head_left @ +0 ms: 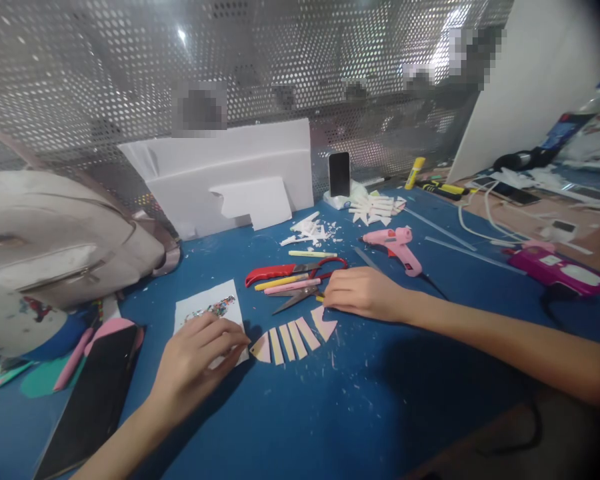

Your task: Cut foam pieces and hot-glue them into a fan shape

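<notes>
two bare hands show in the head view, well apart from each other above a blue desk. the left hand is bent over the lower part of a white sheet that carries multicoloured sequins; its thumb and forefinger tips lie near each other, and i cannot tell if anything is between them. the right hand has its fingers curled down just beside the scissors, and i cannot tell whether they grip anything. between the hands, nearer the desk's near edge than the scissors, lie pink and cream cut pieces in a row, spaced apart in a fish-like outline, the pointed end beside the left fingertips and the notched tail piece by the right fingers. beyond them are a red-handled tool, a yellow marker and a pink marker. toward the far edge are white scraps, an upright phone and white boards. a pink glue gun lies beyond the right hand, and a dark phone lies left of the left hand.
</notes>
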Motion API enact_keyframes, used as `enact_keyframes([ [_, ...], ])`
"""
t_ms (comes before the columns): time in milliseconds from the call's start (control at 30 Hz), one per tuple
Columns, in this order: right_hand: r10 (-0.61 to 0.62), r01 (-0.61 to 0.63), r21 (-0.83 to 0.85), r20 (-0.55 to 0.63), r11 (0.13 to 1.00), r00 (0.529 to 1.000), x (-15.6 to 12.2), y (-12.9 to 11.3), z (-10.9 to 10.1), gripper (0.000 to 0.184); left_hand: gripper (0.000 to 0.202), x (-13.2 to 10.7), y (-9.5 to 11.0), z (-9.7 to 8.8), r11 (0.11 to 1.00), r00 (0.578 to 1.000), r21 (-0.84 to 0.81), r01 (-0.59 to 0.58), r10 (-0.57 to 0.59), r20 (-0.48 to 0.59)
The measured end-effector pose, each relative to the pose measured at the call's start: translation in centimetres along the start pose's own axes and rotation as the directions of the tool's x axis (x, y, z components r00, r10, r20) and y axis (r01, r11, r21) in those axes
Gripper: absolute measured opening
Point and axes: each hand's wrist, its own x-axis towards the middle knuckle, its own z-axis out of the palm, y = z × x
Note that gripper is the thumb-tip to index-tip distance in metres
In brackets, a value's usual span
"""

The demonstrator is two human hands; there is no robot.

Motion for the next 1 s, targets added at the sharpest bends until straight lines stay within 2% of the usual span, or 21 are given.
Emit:
enact_keyframes([
  [167,-0.039,0.04,-0.107,0.015,0.993,0.999,0.1,-0.1,0.2,0.026,0.011,-0.3,0.0,0.0,1.0,0.999,0.014,0.014,-0.014,0.041],
  [267,-0.036,0.037,-0.136,0.006,0.99,0.999,1.1,0.4,-0.2,0.024,0.008,0.1,-0.6,-0.5,0.999,0.996,0.0,0.051,-0.051,0.068],
  [333,-0.017,0.015,-0.148,-0.014,0.989,1.0,2.5,1.1,-0.7,0.024,0.013,1.1,-1.4,-1.3,0.994,0.991,-0.013,0.11,-0.109,0.076],
  [433,0.034,-0.045,-0.154,-0.07,0.987,0.997,5.6,2.3,-1.5,0.024,0.024,3.6,-2.6,-2.6,0.961,0.962,-0.059,0.27,-0.268,0.041],
  [533,0.062,-0.079,-0.141,-0.124,0.987,0.99,9.5,3.3,-2.1,0.019,0.03,6.9,-3.4,-3.1,0.886,0.901,-0.178,0.428,-0.435,0.0],
  [633,0.069,-0.092,-0.127,-0.172,0.988,0.983,13.2,3.7,-2.3,0.015,0.033,10.0,-4.0,-2.6,0.791,0.855,-0.35,0.502,-0.516,0.059],
  [733,0.092,-0.12,-0.121,-0.217,0.985,0.972,15.9,4.2,-2.3,0.014,0.031,12.0,-5.0,-1.9,0.684,0.815,-0.484,0.546,-0.566,0.121],
  [867,0.141,-0.174,-0.112,-0.255,0.978,0.957,17.4,5.4,-2.3,0.013,0.031,13.1,-6.8,-1.7,0.568,0.774,-0.606,0.556,-0.62,0.128],
  [1000,0.188,-0.22,-0.107,-0.252,0.97,0.949,17.2,6.2,-2.2,0.021,0.031,13.6,-7.7,-1.4,0.496,0.752,-0.651,0.574,-0.634,0.18],
])
